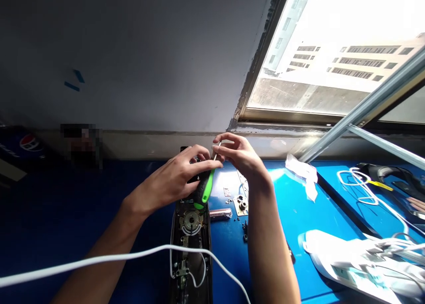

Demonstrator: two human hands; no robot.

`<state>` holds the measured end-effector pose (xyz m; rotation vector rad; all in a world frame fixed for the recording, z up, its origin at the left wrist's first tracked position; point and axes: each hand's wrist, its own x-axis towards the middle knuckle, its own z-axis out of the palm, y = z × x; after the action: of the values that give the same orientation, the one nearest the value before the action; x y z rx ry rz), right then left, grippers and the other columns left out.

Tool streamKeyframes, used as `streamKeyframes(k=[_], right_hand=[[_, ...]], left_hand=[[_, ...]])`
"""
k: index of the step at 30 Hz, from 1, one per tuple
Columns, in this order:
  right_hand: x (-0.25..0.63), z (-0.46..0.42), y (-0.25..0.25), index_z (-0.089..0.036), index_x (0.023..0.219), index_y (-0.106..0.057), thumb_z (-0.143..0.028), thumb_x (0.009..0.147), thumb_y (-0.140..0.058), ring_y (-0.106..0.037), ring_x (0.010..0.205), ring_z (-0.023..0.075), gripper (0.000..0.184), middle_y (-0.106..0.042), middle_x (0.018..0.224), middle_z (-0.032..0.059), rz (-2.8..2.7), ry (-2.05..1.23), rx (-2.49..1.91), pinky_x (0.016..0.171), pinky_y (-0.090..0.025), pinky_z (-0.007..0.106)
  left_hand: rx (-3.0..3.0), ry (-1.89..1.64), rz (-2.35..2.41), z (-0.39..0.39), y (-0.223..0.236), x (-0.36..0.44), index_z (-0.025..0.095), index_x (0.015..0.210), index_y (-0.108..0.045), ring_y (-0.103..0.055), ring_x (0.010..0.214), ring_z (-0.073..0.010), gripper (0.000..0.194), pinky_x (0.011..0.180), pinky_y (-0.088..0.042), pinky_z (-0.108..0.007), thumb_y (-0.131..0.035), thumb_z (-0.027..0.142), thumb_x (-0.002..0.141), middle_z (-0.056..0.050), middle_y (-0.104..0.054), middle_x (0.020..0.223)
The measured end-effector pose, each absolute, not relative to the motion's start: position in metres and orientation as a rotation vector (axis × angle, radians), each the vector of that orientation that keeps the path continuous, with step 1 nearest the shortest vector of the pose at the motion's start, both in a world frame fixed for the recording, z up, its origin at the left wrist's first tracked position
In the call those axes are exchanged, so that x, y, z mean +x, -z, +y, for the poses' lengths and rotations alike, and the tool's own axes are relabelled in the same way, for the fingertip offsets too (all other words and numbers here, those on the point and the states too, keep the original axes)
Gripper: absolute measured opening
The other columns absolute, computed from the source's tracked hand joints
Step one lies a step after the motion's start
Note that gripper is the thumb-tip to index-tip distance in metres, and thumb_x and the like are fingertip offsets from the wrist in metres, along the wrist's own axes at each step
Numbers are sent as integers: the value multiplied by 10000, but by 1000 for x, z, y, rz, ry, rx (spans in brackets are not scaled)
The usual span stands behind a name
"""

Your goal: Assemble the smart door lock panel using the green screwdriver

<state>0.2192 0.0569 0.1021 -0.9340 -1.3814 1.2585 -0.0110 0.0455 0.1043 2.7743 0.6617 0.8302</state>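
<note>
I count one screwdriver [207, 188], and both my hands are on it. My left hand [179, 173] is clamped around it where the black and green handle meets the shaft, and its index finger and thumb lie close together there. My right hand [239, 155] pinches the thin metal shaft near its upper end between fingertips and thumb. So the screwdriver sits between my two sets of fingers, tilted, with its tip up and the butt of the handle pointing down, above one long black case [206, 251] whose inner parts show. In that case I see one round metal piece [191, 222], just below the handle's end.

To the right of the case on the blue table [292, 211] lie one pinkish cylinder [221, 213], one flat plate [241, 205] with a black knob, and one small pale card [226, 192]. Tiny dark bits lie near them, too small for me to count. One white cord [133, 255] crosses in front of me, over the case. Further right are one white power strip [345, 262] and one crumpled plastic bag [303, 173].

Two blue strips [75, 80] stick to the wall. The one brand I can make out is the round Pepsi mark [29, 142] at far left; the lettering beside it is too dark to read.
</note>
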Motion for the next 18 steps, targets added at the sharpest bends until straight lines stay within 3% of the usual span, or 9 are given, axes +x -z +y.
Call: streamKeyframes(k=[3, 7, 10, 12, 14, 18], right_hand=[[214, 63, -97, -168, 983, -660, -407, 752, -881, -575, 625, 74, 399, -667, 728, -36, -1379, -1295, -951, 642, -472, 215], [215, 60, -101, -193, 1061, -663, -491, 804, -835, -567, 584, 79, 430, -657, 679, -49, -1443, -1319, -970, 602, -466, 208], [217, 50, -115, -221, 1100, -659, -552, 857, -779, -570, 554, 96, 427, -622, 610, -64, -1536, -1146, -1075, 562, -460, 209], [216, 39, -127, -242, 1097, -637, -601, 913, -695, -585, 571, 102, 408, -658, 669, -49, -1576, -1022, -1129, 582, -491, 224], [214, 28, -139, -242, 1093, -636, -616, 962, -617, -610, 603, 110, 397, -658, 697, -40, -1696, -1092, -1089, 599, -514, 233], [209, 11, -153, -263, 1218, -623, -538, 935, -702, -686, 686, 130, 402, -688, 780, -34, -1841, -1159, -1102, 606, -531, 229]], left_hand=[[2837, -954, 557, 48, -99, -5, 233, 1227, -726, -669, 1065, -193, 389, 917, -567, -308, -481, 37, 996, -85, -658, 1181], [2877, -1140, 489, 49, -98, -5, 221, 1271, -702, -671, 1050, -182, 362, 907, -563, -293, -481, 67, 1029, -86, -672, 1140], [2857, -1237, 613, 45, -101, -7, 219, 1281, -689, -668, 1004, -174, 338, 862, -558, -278, -497, 84, 1038, -79, -660, 1096], [2847, -1311, 726, 43, -102, -8, 211, 1265, -693, -662, 934, -167, 286, 815, -549, -272, -532, 127, 1043, -69, -651, 1047], [2839, -1378, 859, 42, -102, -8, 217, 1256, -698, -654, 877, -165, 253, 781, -539, -275, -559, 176, 1048, -58, -651, 1001], [2845, -1427, 1132, 44, -97, -8, 217, 1237, -709, -656, 821, -183, 234, 745, -524, -299, -568, 209, 1050, -52, -671, 922]])
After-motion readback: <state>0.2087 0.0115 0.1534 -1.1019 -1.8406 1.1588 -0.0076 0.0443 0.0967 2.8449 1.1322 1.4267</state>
